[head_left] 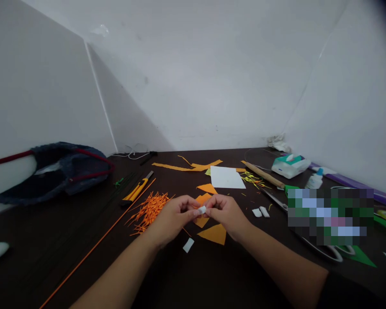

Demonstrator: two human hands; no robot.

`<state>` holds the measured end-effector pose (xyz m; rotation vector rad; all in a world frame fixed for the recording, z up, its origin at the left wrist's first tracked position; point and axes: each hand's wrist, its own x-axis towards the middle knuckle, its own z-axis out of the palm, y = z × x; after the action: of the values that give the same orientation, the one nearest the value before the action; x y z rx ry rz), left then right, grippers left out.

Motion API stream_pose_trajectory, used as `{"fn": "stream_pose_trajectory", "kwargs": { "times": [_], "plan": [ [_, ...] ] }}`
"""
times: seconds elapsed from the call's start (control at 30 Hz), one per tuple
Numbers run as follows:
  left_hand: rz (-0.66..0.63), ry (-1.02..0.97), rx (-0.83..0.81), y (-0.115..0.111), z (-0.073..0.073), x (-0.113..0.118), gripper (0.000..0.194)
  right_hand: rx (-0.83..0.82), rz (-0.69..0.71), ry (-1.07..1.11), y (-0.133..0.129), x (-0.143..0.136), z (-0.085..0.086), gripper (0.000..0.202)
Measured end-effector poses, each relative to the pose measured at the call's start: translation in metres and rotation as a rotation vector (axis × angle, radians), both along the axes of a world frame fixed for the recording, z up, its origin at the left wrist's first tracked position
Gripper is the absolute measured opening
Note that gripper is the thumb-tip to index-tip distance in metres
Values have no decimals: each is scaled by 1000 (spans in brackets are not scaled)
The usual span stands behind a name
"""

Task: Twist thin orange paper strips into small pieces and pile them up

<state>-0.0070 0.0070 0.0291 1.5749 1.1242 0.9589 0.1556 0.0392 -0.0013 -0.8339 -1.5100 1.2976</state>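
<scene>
Slip, white, small and apparently of paper, is located between the two hands, above the orange pieces at the centre of the dark tabletop; its visible face is pale and plain; its outline is short and partly covered by the fingertips, so its full shape and any fold cannot be determined.

Left hand pinches the left side of the slip between thumb and index finger; right hand pinches the right side in the same manner; the remaining fingers of both hands appear curled, their exact spacing unclear.

Loose white piece, flat and four-sided, lies on the tabletop nearer the wearer; two white pieces lie side by side to the right of the right hand; white sheet, larger and flat, lies beyond the hands; orange triangle lies just on the near side of the hands; heap of thin orange strips lies beside the left hand; yellow-and-black cutter lies farther left, blade pointing away.
</scene>
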Motion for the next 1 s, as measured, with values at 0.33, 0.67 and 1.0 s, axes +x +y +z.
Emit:
{"fn": "stream_pose_trajectory", "kwargs": {
  "times": [0.33,0.67,1.0],
  "plan": [
    [162,-106,20,-2,-5,13,7,648,-231,-269,-12,-10,0,13],
    [196,-260,-55,-3,-4,11,4,638,-218,-232,-10,-13,-5,12],
    [208,-391,-60,-2,-8,11,14,739,-222,-259,-6,-15,-4,15]
  ]
}}
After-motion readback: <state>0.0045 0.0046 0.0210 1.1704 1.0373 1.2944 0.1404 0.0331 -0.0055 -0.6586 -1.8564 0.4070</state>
